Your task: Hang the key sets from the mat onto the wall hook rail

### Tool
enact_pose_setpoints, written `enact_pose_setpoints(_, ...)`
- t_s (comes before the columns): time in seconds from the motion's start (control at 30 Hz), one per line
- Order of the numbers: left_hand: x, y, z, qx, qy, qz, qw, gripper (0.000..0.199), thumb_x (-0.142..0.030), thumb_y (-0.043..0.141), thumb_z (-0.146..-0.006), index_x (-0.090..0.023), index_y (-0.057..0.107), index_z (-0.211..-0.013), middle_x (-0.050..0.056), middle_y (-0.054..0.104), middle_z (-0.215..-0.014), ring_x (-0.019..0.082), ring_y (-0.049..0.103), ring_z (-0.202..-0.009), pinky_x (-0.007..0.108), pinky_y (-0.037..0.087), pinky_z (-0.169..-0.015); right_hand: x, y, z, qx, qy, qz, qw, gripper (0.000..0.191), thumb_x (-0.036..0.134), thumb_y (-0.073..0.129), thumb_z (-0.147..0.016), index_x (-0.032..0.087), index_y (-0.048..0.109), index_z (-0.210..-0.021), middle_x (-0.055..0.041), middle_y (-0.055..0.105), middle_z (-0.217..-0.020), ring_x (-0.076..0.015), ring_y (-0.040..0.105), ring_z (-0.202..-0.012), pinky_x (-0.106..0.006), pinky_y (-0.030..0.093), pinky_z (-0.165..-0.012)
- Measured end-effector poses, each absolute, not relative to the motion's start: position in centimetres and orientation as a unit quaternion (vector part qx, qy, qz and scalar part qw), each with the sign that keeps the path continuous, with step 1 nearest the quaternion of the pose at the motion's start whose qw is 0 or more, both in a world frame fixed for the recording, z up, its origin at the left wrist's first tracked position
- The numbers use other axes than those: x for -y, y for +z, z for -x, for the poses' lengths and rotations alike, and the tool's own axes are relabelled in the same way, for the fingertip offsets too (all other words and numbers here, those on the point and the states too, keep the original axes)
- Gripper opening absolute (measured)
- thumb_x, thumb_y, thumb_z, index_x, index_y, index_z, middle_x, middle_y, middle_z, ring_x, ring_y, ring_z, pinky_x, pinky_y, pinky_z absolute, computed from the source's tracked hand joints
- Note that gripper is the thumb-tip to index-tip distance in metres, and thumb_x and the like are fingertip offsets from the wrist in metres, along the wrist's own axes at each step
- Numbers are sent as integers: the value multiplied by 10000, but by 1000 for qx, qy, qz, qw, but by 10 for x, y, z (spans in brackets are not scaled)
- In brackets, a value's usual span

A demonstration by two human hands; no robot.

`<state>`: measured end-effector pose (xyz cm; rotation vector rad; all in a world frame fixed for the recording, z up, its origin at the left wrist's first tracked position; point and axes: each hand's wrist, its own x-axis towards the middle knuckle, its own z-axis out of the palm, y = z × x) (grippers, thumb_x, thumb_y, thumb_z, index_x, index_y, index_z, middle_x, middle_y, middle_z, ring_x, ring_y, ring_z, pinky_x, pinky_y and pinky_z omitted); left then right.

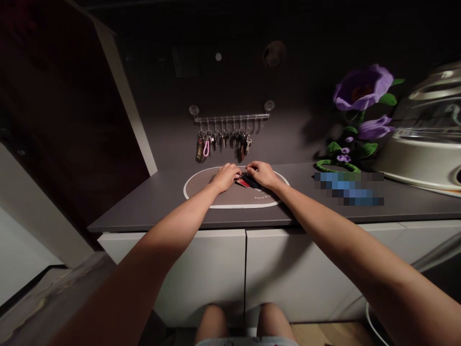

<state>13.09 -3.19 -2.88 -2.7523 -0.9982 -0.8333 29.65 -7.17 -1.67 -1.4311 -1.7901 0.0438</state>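
Observation:
Both my hands work close together over an oval mat point(234, 199) with a white rim, lying on a dark countertop. My left hand point(225, 178) is closed, its fingertips bent together beside a small red tag-like piece point(243, 183). My right hand point(262, 174) is closed too, thumb and fingers drawn together just above a black item point(251, 181). This black item lies partly under the right hand, against the red piece; its kind cannot be made out. Whatever the fingertips pinch is too small to name.
On the wall behind, a clear hook rail point(234, 117) holds several key rings, one with a pink loop point(206, 148). Purple artificial flowers point(363, 89) and a large pale appliance point(425, 149) stand right. A blurred-out blue patch point(347, 188) lies before them. White cabinet doors point(209, 269) are below.

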Motion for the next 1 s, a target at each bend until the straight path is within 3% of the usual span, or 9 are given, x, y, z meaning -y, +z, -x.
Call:
enact_pose_setpoints(0.67, 37, -20, -134, 335, -372, 866, 12, 207, -141, 385, -839, -167, 588, -872, 45, 612, -857, 146, 530, -822, 246, 399, -748, 80, -10, -292, 729, 12, 554, 402, 234, 271, 468, -784, 166, 661, -864, -44, 665, -844, -148, 562, -751, -246, 395, -708)
enact_pose_setpoints(1.0, 38, -17, -136, 322, -457, 829, 5, 214, -193, 385, -858, -156, 593, -892, 55, 637, -859, 144, 551, -801, 251, 413, -749, 81, -8, -290, 742, 24, 488, 459, 264, 347, 468, -787, 165, 652, -837, -47, 661, -827, -157, 560, -758, -267, 404, -712)
